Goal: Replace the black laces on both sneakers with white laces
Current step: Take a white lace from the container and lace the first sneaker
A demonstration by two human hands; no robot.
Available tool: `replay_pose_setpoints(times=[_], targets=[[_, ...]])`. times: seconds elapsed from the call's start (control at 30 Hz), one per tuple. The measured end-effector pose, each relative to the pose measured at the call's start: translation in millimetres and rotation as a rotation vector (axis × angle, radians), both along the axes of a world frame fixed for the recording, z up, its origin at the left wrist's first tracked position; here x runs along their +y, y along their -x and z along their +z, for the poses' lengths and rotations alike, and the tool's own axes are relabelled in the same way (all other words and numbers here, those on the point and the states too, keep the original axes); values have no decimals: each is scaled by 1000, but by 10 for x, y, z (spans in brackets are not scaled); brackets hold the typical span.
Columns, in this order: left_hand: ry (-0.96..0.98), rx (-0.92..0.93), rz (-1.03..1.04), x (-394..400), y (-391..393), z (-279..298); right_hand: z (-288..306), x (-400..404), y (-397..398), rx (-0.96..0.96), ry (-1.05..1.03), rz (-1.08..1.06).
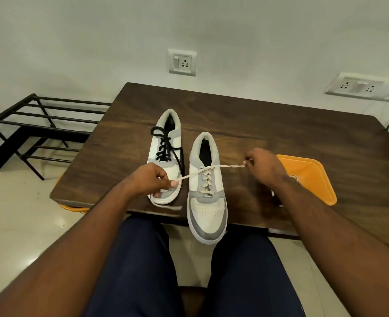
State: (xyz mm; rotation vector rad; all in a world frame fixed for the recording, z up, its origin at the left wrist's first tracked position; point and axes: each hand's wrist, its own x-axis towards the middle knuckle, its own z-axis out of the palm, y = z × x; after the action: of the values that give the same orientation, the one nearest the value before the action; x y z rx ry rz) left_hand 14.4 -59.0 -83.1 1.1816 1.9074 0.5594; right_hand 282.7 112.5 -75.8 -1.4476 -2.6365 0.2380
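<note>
While I've got both ends of the white lace [206, 177] pinched, left hand [149, 179] holds one end near the black-laced sneaker [166, 154], right hand [263, 167] the other end out beside the orange tray [312, 177]. Laced sneaker [207, 197] sits between them on the table [280, 138].

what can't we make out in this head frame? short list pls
- Toe of the black-laced sneaker, head view: partly covered by the left hand.
- White lace ends: hidden inside both fists; right hand slightly blurred.
- Orange tray: near corner and the print on it blocked by the right forearm.
- Orange object under the table: only slivers show past the edge.
</note>
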Motion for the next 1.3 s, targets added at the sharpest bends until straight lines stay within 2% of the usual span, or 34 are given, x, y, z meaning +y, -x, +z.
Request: replay_pose_setpoints(times=[0.07,0.13,0.17,0.27,0.4,0.47,0.53,0.63,0.67,0.77,0.83,0.87,0.93,1.0,1.07,1.2,1.3], targets=[[0,221,-19,6,-42,24,-78,-113,54,-97,-57,21],[-162,397,52,34,-199,79,-104,-242,171,63,-29,51],[-252,402,82,55,-303,106,-109,-307,240,213,35,72],[-358,193,110,146,-565,38,-160,-506,434,543,220,94],[-396,55,229,219,-787,-125,-248,-655,528,709,211,74],[-408,3,258,238,-848,-162,-268,-673,543,710,218,64],[-431,-11,263,253,-838,-161,-266,-681,525,667,139,104],[-414,146,176,257,-670,-161,-245,-621,392,372,-135,203],[-399,216,130,253,-601,-168,-245,-597,345,262,-169,200],[-392,421,8,260,-475,-151,-269,-597,323,140,-124,151],[-318,455,-45,286,-440,-97,-255,-616,370,134,-68,113],[-255,374,-59,287,-414,-55,-240,-616,392,136,-40,90],[-194,5,-52,236,-339,50,-202,-603,418,211,81,-8],[-244,-342,-11,172,-285,144,-114,-626,439,560,456,-195],[-319,-529,35,157,-321,176,-3,-670,465,907,822,-313],[-469,-800,192,251,-554,149,132,-748,550,1196,1008,-304],[-560,-986,327,312,-698,103,149,-763,649,1313,974,-319]])
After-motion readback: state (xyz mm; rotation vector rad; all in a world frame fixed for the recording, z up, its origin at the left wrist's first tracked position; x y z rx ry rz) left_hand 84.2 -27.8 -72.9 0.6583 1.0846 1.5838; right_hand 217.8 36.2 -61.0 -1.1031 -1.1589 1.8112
